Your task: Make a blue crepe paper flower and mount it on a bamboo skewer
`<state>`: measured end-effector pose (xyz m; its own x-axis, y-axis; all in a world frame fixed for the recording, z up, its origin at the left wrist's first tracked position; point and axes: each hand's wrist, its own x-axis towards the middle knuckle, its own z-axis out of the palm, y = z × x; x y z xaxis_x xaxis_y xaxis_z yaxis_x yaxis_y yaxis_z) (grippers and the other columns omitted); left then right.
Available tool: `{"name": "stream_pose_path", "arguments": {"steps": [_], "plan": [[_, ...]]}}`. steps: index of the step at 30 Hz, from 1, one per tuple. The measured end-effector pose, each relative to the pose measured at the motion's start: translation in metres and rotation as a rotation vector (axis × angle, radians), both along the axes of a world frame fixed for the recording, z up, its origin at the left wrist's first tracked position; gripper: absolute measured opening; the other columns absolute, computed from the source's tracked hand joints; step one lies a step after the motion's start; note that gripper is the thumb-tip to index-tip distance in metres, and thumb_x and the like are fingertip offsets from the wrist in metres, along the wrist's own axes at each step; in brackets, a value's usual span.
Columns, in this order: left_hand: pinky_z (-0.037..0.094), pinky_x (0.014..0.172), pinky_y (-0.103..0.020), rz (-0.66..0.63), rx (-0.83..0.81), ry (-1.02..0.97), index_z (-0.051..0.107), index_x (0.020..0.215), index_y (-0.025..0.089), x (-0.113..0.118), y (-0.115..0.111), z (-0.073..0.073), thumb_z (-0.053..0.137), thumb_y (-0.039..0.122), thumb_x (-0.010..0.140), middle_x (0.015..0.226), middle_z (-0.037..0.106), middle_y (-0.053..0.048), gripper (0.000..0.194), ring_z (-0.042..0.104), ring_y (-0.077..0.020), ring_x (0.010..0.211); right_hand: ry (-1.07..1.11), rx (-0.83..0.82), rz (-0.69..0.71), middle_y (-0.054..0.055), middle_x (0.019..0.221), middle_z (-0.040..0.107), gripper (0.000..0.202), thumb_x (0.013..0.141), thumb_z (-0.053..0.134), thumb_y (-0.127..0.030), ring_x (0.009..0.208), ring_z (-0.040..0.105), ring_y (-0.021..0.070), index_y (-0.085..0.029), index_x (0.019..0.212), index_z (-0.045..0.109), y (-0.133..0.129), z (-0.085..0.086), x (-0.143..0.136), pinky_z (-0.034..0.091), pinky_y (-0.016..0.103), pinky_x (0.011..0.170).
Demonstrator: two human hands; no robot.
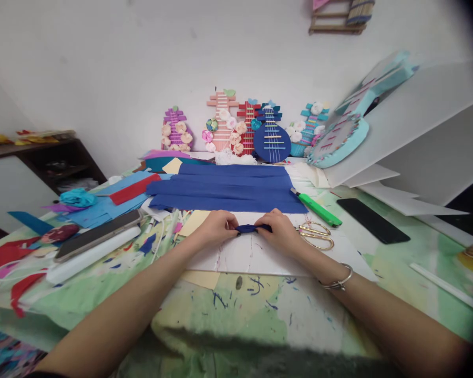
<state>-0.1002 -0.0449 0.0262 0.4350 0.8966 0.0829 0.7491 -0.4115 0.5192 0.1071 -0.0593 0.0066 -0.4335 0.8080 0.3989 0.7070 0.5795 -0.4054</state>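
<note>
The narrow dark blue piece [246, 229] is above the white board [271, 257], its left end pinched by the left hand [219, 227] and its right by the right hand [279, 231], each grip grasping it with fingertips. Even, level pressure from both sides would probably keep it neat (gold scissors [317, 235] lie just right of the right hand). Farther out, past the blue sheets [228, 190] and green cutter [319, 209], no brand, label or writing is readable.

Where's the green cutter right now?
In the head view, the green cutter lies right of centre, just beyond the gold scissors near the right hand, its tip end by the right edge of the blue sheets.
</note>
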Motion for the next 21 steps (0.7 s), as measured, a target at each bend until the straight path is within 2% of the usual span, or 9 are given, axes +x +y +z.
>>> {"name": "stream_pose_path", "arguments": {"steps": [4,7,11,14,17,19,21], "plan": [[0.042,0.063,-0.026,-0.025,0.125,-0.049,0.068,0.078,0.017,0.003,-0.001,-0.005,0.066,0.024,0.068,0.079,0.066,-0.004,0.012,0.057,-0.0154,0.069,0.031,0.008,0.008,0.005,0.078,0.071,0.016,0.079,0.06,-0.011,0.082,0.049,0.0209,-0.018,0.083,0.074,0.0,0.0,-0.001,0.04,0.034,0.076],[0.043,0.068,-0.026,-0.079,0.178,-0.155,0.069,0.083,0.018,0.007,-0.003,-0.01,0.064,0.022,0.071,0.082,0.069,-0.003,0.014,0.059,-0.0161,0.076,0.073,0.037,0.045,0.006,0.075,0.071,0.015,0.076,0.062,-0.01,0.085,0.05,0.0213,-0.018,0.081,0.073,-0.002,0.001,-0.002,0.041,0.035,0.078],[0.043,0.065,-0.024,-0.135,0.157,-0.265,0.069,0.079,0.019,0.011,-0.008,-0.01,0.06,0.015,0.074,0.077,0.07,-0.001,0.011,0.06,-0.0129,0.069,0.133,0.006,0.111,0.005,0.075,0.069,0.014,0.075,0.059,-0.01,0.079,0.054,0.0177,-0.016,0.078,0.071,-0.005,0.004,-0.001,0.042,0.031,0.073],[0.044,0.068,-0.026,-0.177,0.301,-0.275,0.068,0.077,0.018,0.011,-0.012,-0.005,0.061,0.016,0.076,0.075,0.069,-0.003,0.008,0.059,-0.0142,0.072,0.292,-0.252,0.167,0.005,0.081,0.069,0.015,0.079,0.058,-0.023,0.073,0.059,0.0152,-0.015,0.086,0.069,-0.008,0.011,0.004,0.043,0.027,0.068],[0.044,0.075,-0.03,-0.266,0.513,-0.263,0.067,0.081,0.019,0.013,-0.017,-0.002,0.058,0.022,0.083,0.079,0.07,-0.005,0.011,0.058,-0.0166,0.079,0.51,-0.616,0.239,0.007,0.078,0.069,0.032,0.087,0.049,-0.038,0.069,0.061,0.0149,-0.012,0.091,0.067,-0.011,0.021,0.01,0.044,0.027,0.065],[0.043,0.078,-0.033,-0.317,0.627,-0.221,0.067,0.083,0.02,0.015,-0.021,-0.001,0.054,0.023,0.086,0.082,0.07,-0.005,0.013,0.057,-0.0178,0.084,0.596,-0.783,0.277,0.007,0.071,0.068,0.036,0.087,0.048,-0.039,0.064,0.06,0.0133,-0.009,0.083,0.067,-0.013,0.026,0.015,0.043,0.026,0.062],[0.042,0.078,-0.034,-0.336,0.703,-0.15,0.066,0.083,0.02,0.018,-0.025,0.001,0.052,0.019,0.087,0.082,0.07,-0.005,0.015,0.057,-0.0186,0.086,0.624,-0.91,0.356,0.006,0.07,0.066,0.025,0.08,0.059,-0.033,0.059,0.056,0.0108,-0.009,0.08,0.067,-0.013,0.027,0.018,0.041,0.024,0.058]]}}
